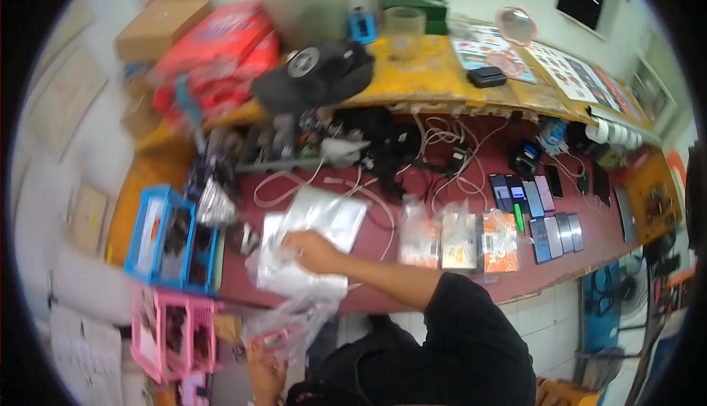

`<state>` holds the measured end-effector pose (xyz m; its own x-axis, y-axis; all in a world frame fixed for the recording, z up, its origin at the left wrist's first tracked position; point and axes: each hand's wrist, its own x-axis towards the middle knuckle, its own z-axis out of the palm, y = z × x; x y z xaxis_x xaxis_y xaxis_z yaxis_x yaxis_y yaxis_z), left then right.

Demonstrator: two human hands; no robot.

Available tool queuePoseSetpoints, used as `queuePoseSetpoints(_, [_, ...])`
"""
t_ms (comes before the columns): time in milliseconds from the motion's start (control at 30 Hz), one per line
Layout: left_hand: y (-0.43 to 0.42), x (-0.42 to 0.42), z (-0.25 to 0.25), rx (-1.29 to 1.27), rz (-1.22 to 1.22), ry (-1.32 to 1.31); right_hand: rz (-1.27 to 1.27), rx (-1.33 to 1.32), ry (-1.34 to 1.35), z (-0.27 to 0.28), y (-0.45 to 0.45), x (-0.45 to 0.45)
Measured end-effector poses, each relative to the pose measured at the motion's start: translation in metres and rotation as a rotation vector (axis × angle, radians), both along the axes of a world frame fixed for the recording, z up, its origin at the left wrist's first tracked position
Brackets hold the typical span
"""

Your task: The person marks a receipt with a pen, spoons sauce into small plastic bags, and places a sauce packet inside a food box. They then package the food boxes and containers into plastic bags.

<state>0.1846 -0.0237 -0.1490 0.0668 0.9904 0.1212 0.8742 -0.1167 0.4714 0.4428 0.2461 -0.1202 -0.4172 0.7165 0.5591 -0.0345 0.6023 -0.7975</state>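
My right hand (pixel 315 253) reaches over the table with curled fingers, closed on the upper part of a clear plastic bag (pixel 313 306). Beneath that hand lie silvery-white flat packets (pixel 331 218). Lower down, at the table's front edge, my left hand (pixel 266 371) is closed around the bag's lower end. Something small and reddish-pink (pixel 274 338) shows at its fingertips, too blurred to name. Parts of the bag are smeared by motion.
Blue rack (pixel 166 240) and pink basket (pixel 175 336) stand at left. Plastic-wrapped packs (pixel 460 240) lie right of my forearm, with several phones (pixel 541 194) beyond. Tangled white cables (pixel 449 137) run under a yellow shelf (pixel 412 75), which bears a black cap (pixel 317 75) and red bags (pixel 221 56).
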Motion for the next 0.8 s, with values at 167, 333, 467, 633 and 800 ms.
queuePoseSetpoints(167, [-0.091, -0.012, 0.077, 0.138, -0.102, -0.078, 0.692, 0.164, -0.404, -0.085, -0.226, -0.156])
queuePoseSetpoints(333, [-0.295, -0.07, 0.074, 0.075, 0.299, -0.013, 1.193, 0.299, -0.546, -0.039, -0.358, -0.228])
queuePoseSetpoints(467, [-0.466, -0.11, 0.031, 0.047, 0.662, -0.06, 1.008, -0.508, -0.205, -0.005, -0.376, -0.258])
queuePoseSetpoints(633, [-0.559, -0.133, -0.06, -0.045, 0.849, -0.032, 0.765, 0.28, -0.637, -0.119, -0.378, -0.328])
queuePoseSetpoints(800, [-0.578, -0.129, -0.099, -0.105, 0.812, -0.005, 0.641, 0.661, -1.154, -0.118, -0.427, -0.352])
